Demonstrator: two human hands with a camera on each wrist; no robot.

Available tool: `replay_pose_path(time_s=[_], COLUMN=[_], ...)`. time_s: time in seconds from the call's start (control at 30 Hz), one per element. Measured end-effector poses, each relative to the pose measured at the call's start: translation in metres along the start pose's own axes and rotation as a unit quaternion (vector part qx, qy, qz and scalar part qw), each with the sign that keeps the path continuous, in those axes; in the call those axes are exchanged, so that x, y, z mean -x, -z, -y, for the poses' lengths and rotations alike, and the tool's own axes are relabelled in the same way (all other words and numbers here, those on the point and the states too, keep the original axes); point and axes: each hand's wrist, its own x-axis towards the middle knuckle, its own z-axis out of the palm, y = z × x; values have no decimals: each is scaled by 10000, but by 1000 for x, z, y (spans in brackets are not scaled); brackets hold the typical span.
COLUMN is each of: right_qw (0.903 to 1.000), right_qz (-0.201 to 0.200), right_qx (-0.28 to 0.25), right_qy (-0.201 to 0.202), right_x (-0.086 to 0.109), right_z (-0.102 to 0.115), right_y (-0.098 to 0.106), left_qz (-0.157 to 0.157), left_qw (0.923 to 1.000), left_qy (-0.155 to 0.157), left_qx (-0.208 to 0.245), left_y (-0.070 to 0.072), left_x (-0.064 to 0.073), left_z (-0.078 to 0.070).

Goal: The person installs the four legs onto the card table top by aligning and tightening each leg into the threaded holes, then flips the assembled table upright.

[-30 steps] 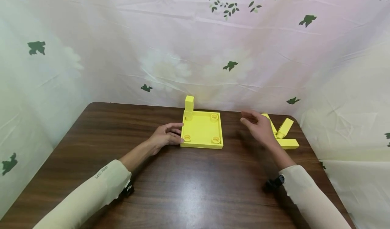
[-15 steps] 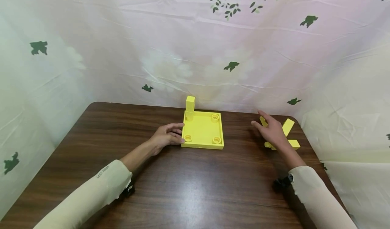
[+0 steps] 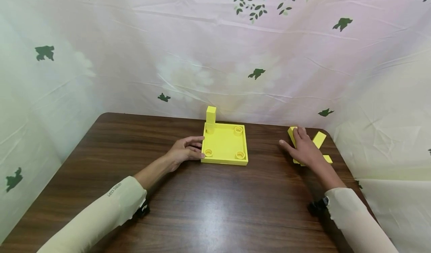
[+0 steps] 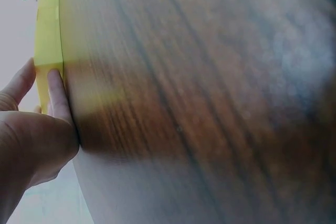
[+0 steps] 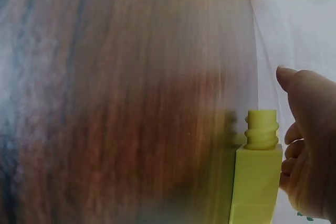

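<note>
A square yellow tray-like board (image 3: pixel 223 142) with a raised rim lies on the table, with round sockets at three corners. At its far-left corner stands an upright yellow square post (image 3: pixel 211 115). My left hand (image 3: pixel 182 151) holds the board's left edge, thumb near the front corner and a finger farther back. My right hand (image 3: pixel 308 150) hovers over loose yellow posts at the right, thumb apart from its fingers, partly covering them. In the right wrist view, one post (image 5: pixel 257 182) shows a screw-threaded end beside that hand; no grip on it is visible.
The brown wooden table (image 3: pixel 202 200) ends at a patterned white curtain (image 3: pixel 202 58) behind. Loose posts lie close together near the right edge, among them one angled post (image 3: pixel 319 139).
My right hand has moved right from beside the loose posts to above them, its fingers now lower over them. The left hand and the board have stayed in place.
</note>
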Motion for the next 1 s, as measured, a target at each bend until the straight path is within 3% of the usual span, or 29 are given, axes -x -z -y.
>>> replay_pose_path(time_s=[0.17,0.4,1.0], right_qw=[9991,9981,9981], right_qz=[371,591,351], right_qx=[87,170,364], right_qy=[-168,-51,354], right_x=[1,-3,-8], right_z=[0,14,52], right_y=[0,0,-15], left_qz=[16,-6,53], left_qw=[10000,10000,9999], left_qy=[21,20,-61], left_qx=[-22,-54,-87], left_y=[0,1,3], left_x=[-1,-1,-1], left_z=[1,2,2])
